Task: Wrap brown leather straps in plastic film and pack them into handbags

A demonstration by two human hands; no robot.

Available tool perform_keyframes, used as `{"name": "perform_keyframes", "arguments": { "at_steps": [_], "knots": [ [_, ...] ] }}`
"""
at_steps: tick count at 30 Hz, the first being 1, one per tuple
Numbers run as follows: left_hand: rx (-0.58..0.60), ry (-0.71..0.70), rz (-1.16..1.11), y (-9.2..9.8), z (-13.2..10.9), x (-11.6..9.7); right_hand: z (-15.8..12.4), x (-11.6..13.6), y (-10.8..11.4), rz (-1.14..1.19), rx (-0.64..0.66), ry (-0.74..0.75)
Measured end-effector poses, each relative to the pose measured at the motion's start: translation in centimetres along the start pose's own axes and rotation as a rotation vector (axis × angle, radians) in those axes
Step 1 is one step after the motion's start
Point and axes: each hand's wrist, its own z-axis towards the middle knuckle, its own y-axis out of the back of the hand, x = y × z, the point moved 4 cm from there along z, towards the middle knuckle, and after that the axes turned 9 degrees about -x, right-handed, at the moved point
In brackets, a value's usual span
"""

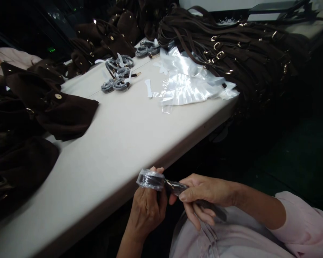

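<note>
Left hand (148, 209): fingers pinching a plastic-wrapped coiled strap (150, 179), held below the table (118, 143) edge; right hand (201, 195): pinching the strap's loose end, likely to steady it. Table: dark suede bags (56, 107), plastic sleeves (188, 82), wrapped straps (118, 73)

Both hands sit below the near edge of the table (129, 143), left hand (146, 211) just left of the right hand (201, 197), with a wrapped strap roll (150, 179) between them. Bags (51, 104) are stacked along the table's left side. Wrapped coils (118, 73) lie toward the far middle, plastic sleeves (188, 84) right of those, and a strap pile (237, 50) at the far right.
</note>
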Motion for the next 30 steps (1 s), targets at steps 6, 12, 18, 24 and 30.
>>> {"name": "perform_keyframes", "arguments": {
  "at_steps": [6,12,18,24,30],
  "knots": [
    [-0.004,-0.123,0.077,-0.5,-0.8,0.9,-0.8,-0.9,0.5,-0.003,0.113,-0.169],
    [-0.02,-0.141,0.197,-0.1,-0.4,1.7,0.4,-2.2,1.6,-0.343,-0.395,0.139],
    [0.078,-0.135,0.141,0.1,-0.1,1.4,-0.7,-0.9,1.2,-0.735,-0.488,0.375],
    [0.09,-0.07,0.038,-0.3,-0.4,0.4,-1.7,0.2,0.0,-0.025,-0.109,0.017],
    [0.248,0.224,-0.177,-1.9,-2.7,0.5,-2.1,2.0,1.4,-0.002,-0.254,0.052]
  ]
}}
